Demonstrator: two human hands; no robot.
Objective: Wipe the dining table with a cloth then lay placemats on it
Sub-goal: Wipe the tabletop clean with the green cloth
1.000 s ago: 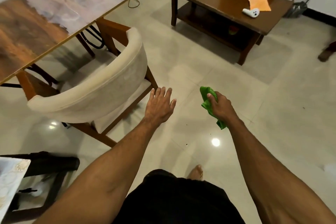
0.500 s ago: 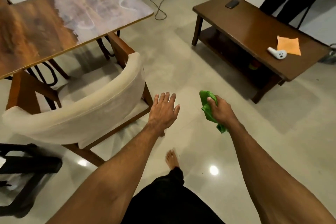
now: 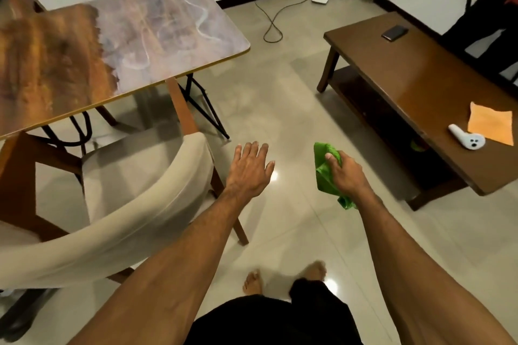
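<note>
Marbled dining table [image 3: 157,31] left; coffee table [image 3: 437,87] right; tiled floor [image 3: 280,109].

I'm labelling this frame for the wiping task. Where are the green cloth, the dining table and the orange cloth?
green cloth [image 3: 322,176], head view, bunched middle of the fabric.
dining table [image 3: 157,22], head view, bare pale tabletop.
orange cloth [image 3: 490,123], head view, flat middle.
</note>
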